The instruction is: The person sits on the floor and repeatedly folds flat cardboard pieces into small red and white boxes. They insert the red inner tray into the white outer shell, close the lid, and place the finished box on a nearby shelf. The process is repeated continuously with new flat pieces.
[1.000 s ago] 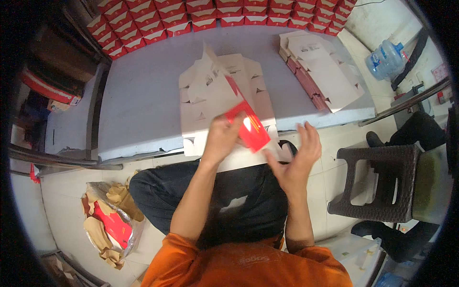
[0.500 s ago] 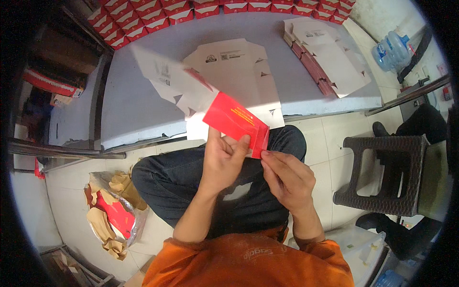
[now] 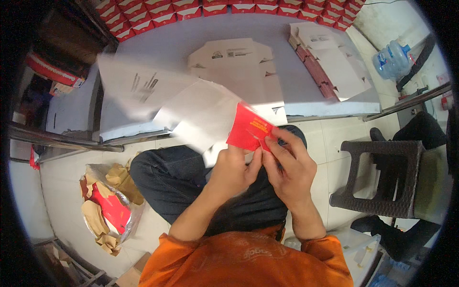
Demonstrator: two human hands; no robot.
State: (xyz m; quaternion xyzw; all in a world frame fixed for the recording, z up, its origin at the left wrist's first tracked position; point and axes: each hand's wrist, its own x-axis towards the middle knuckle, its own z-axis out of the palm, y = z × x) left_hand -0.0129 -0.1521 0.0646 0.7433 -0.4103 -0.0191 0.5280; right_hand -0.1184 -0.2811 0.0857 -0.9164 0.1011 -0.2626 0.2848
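Over my lap I hold a red-and-white carton blank [image 3: 251,126], its red printed end toward me and its white panels stretching away to the left, smeared by motion. My left hand [image 3: 234,170] grips its near edge, thumb on the red part and the other fingers partly hidden behind. With my right hand [image 3: 290,165] I pinch the right corner of the red end, where small flaps bend. Beyond it, a flat white carton blank [image 3: 239,64] with slits and small print lies on the grey low table [image 3: 158,55].
A stack of flat blanks [image 3: 330,62] lies at the table's right. Rows of red-and-white boxes [image 3: 189,12] line its back. A torn bag [image 3: 112,205] with red pieces sits left on the floor. A dark stool [image 3: 377,177] and another person's legs [image 3: 397,234] are at right.
The blank has swung, its white panels now reaching further left and nearer me. Both hands have come closer together at its red end, my left hand shifting right.
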